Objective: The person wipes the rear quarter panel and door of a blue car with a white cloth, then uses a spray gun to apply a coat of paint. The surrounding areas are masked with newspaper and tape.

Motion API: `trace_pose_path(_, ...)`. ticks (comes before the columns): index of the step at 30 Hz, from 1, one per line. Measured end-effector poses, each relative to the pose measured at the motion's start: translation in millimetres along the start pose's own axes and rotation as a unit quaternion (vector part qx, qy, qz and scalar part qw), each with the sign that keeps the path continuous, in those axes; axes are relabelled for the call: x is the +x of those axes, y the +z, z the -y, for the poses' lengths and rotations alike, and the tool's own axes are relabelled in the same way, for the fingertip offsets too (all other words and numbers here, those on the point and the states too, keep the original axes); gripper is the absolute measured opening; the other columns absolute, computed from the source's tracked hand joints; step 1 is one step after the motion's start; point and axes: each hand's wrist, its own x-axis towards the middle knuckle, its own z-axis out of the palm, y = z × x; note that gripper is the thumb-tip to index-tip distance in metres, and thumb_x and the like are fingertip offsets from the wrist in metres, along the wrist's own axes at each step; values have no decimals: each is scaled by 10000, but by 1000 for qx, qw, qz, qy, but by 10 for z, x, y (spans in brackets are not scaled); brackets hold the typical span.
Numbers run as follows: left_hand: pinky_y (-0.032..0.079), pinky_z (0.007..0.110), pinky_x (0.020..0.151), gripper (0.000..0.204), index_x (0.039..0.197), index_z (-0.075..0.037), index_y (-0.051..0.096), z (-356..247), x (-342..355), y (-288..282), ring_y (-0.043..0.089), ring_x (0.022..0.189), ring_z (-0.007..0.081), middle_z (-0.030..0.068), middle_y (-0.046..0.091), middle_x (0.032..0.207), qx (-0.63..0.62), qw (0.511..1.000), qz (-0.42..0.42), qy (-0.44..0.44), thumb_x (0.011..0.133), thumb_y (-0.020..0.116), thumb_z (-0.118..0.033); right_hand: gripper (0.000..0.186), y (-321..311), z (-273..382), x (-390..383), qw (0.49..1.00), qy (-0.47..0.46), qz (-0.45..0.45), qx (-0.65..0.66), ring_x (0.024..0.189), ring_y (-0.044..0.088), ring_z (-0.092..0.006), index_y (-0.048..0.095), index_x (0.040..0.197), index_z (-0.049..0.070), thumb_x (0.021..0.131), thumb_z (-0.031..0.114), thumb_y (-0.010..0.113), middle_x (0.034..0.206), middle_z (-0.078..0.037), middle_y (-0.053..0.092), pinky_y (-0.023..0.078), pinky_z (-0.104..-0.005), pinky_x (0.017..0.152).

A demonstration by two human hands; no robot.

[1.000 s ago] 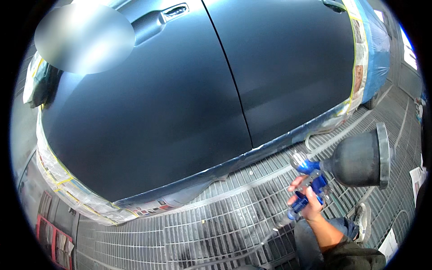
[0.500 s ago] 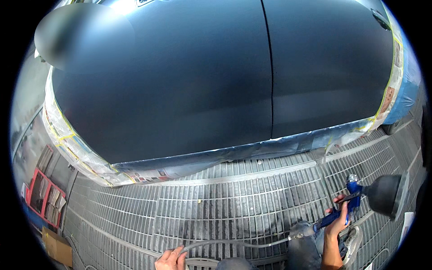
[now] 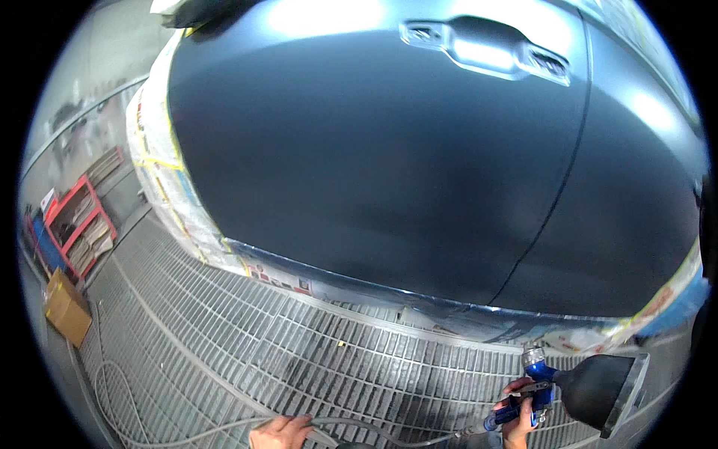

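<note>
At the lower right, my right hand [image 3: 520,423] is closed around the handle of a blue spray gun [image 3: 543,371]. A large black paint cup [image 3: 598,391] sticks out from the gun's right side. The silver nozzle end points toward the masked lower edge of a dark car door [image 3: 359,179], apart from it. A grey air hose [image 3: 202,435] runs from the gun's grip to my left hand [image 3: 280,432] at the bottom centre, whose fingers are closed over it. The hose continues left onto the floor.
Masking paper [image 3: 153,168] with yellow tape borders the door panels. A door handle recess [image 3: 485,49] shows at the top. Metal grating [image 3: 224,322] forms the floor. At left stand a red rack [image 3: 78,224] with papers and a cardboard box [image 3: 67,308], near looped hose.
The view has swung left and up, bringing the handle recess, red rack and looped hose further into sight. Both hands keep their holds; the spray gun appears lower and closer to the door's bottom edge.
</note>
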Motion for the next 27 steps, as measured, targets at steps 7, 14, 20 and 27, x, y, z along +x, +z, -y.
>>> trace_pose_path(7, 513, 402, 583, 144, 960, -159, 701, -222, -38, -1121, 650, 732, 308, 61, 686, 896, 33, 987, -63, -142, 829, 647, -132, 553, 641, 1105, 419, 998, 32, 39, 29, 916, 560, -192, 431, 1230, -15, 926, 432, 549, 1033, -122, 514, 597, -290, 523)
trace_pose_path(14, 522, 381, 626, 185, 1033, -187, 715, -249, -26, -2399, 668, 758, 298, 48, 688, 976, 20, 970, -9, -242, 855, 665, -198, 776, 1534, 2116, 439, 966, 212, 141, 42, 873, 631, -230, 443, 1278, -5, 810, 568, 678, 1025, -121, 586, 585, -358, 673)
trace_pose_path(20, 532, 388, 720, 184, 1050, -159, 702, -36, 133, -3559, 679, 864, 305, 67, 692, 1038, -26, 969, 63, -239, 882, 636, -192, 826, 2363, 3153, 448, 946, 254, 201, -10, 900, 619, -246, 277, 1403, 1, 867, 530, 616, 998, -160, 599, 573, -362, 667)
trace_pose_path(27, 528, 359, 645, 211, 928, -73, 715, -305, 532, -4356, 679, 737, 296, 107, 697, 834, -57, 974, 108, -191, 727, 753, -122, 791, 2367, 3952, 413, 970, 211, 111, -43, 854, 625, -218, 391, 1291, 40, 811, 615, 647, 964, -149, 592, 572, -316, 563)
